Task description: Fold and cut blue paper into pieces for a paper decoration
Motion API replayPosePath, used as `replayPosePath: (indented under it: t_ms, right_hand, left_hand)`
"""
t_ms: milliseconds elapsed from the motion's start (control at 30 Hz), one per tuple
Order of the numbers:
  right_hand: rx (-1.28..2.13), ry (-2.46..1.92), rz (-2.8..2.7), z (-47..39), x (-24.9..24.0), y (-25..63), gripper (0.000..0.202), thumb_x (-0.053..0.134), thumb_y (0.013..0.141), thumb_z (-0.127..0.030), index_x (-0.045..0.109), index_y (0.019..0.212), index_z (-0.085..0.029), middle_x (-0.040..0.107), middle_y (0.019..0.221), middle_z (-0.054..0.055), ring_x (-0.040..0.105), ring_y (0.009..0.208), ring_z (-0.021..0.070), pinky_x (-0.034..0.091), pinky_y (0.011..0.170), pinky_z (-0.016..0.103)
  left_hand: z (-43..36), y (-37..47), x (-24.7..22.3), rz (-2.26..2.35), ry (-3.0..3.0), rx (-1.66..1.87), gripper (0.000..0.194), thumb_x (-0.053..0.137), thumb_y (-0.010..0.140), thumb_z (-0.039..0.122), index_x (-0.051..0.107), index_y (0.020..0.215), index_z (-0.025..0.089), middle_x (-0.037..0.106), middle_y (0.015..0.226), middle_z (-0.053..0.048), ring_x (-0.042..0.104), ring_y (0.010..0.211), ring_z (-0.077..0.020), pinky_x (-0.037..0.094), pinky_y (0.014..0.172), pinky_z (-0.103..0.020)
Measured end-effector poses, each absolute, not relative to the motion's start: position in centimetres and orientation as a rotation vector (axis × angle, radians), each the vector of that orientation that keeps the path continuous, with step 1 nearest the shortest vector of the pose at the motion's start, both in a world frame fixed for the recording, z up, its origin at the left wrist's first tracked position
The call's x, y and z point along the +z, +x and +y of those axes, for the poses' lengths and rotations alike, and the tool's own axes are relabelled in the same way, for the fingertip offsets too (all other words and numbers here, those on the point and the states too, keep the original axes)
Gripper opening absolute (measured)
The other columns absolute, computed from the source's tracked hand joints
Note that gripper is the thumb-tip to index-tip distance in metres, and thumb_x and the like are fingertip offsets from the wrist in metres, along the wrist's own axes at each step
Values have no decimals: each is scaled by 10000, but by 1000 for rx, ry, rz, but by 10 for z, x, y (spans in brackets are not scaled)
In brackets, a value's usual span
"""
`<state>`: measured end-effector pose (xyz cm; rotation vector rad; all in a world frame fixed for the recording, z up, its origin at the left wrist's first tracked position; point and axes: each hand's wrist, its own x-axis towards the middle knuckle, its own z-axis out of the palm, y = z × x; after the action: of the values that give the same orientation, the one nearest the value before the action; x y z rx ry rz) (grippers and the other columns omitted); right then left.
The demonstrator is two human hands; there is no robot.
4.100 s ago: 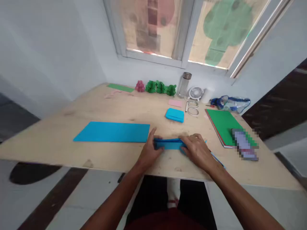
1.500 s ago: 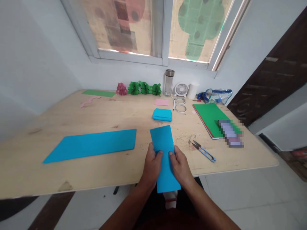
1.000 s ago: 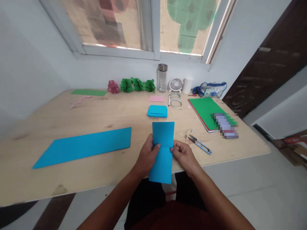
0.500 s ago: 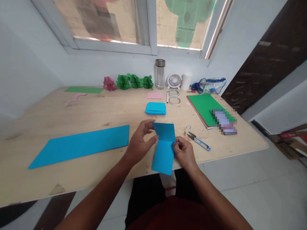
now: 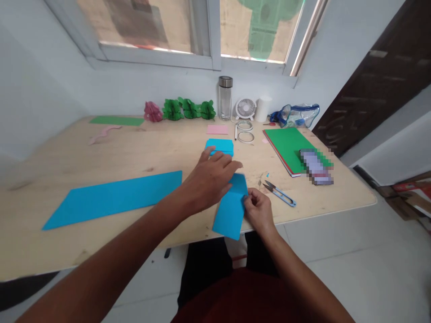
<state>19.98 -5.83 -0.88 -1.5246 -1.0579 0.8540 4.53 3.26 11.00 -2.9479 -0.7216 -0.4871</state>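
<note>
Pinching the right edge of the creased blue sheet, the right hand is closed, thumb against fingers. The left hand is over the sheet's far left part, fingers loosely spread; whether it touches the sheet cannot be told. The sheet is at the near edge of the table, between a long blue strip on the left and blue-handled snips on the right. A stack of blue pieces lies just beyond the left hand, which partly covers it. A green-topped stack lies farther right.
</note>
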Motion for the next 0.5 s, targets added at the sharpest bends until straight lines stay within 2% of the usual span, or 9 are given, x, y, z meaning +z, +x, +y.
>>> replayPosePath:
  t_ms: [67,133,200,300,400,500]
  right_hand:
    - [840,-1519,-1041,-57,-10,198,226,518,758,-321,670,830,-170,486,530,-58,415,487,101,326,465,208]
    - [836,-1508,-1031,-56,-11,197,225,518,761,-315,673,838,-171,500,538,-57,421,490,101,332,472,209]
    - [838,-1500,-1030,-55,-12,196,228,518,764,-309,678,853,-172,520,547,-55,422,483,100,336,473,211]
    - [821,-1510,-1035,-55,-14,196,237,515,772,-303,686,871,-171,551,568,-48,437,482,102,350,478,216]
    - [777,-1561,-1047,-57,-15,197,254,508,780,-290,697,904,-176,554,558,-48,456,486,111,361,484,221]
    - [723,-1617,-1086,-60,-13,199,267,497,788,-274,704,930,-183,588,582,-38,495,502,121,387,506,229]
  left_hand:
    - [33,45,114,-652,-2922,-481,190,558,774,133,602,958,153,616,1008,-125,530,970,-282,407,912,-471]
    - [33,44,116,-574,-2909,-496,82,523,796,116,579,834,162,616,956,-110,536,907,-254,435,829,-407]
    - [30,40,114,-527,-2895,-504,131,466,826,91,545,756,169,613,823,-75,540,783,-216,443,771,-373]
    - [17,33,102,-590,-2889,-550,172,429,846,82,532,742,171,592,691,-44,523,654,-197,452,677,-343]
    - [-1,25,82,-707,-2925,-694,158,418,871,99,551,817,163,645,768,-63,572,699,-207,466,626,-321]
    - [-17,20,61,-723,-2942,-853,161,412,879,87,558,886,155,692,958,-106,622,859,-231,512,716,-352]
